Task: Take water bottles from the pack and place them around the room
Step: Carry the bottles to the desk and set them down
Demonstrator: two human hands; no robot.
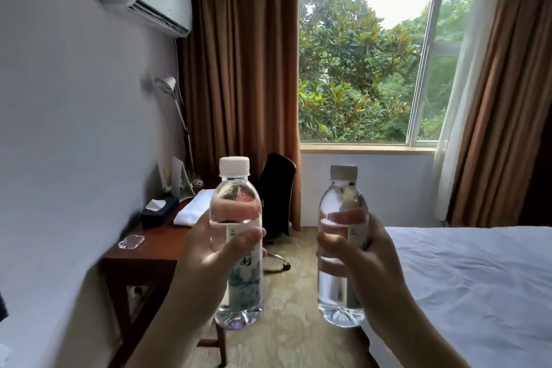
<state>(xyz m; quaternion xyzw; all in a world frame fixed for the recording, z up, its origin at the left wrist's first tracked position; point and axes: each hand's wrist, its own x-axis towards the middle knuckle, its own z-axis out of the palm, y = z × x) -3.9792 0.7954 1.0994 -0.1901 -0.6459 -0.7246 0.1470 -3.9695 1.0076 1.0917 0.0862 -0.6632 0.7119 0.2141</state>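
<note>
I hold two clear water bottles upright in front of me, each with a white cap and a green-printed label. My left hand (206, 251) grips the left bottle (237, 206) around its middle, thumb across the label. My right hand (358, 251) grips the right bottle (342, 203) the same way, fingers wrapped behind it. Both bottles look full. They are apart, about a hand's width between them, above the carpet between desk and bed. The pack is not in view.
A wooden desk (149, 251) stands along the left wall with a black tissue box (158, 212), folded white towel (194, 206), glass tray (131, 241) and lamp (176, 116). A black chair (277, 194) sits by the curtain. A white bed (478, 278) fills the right.
</note>
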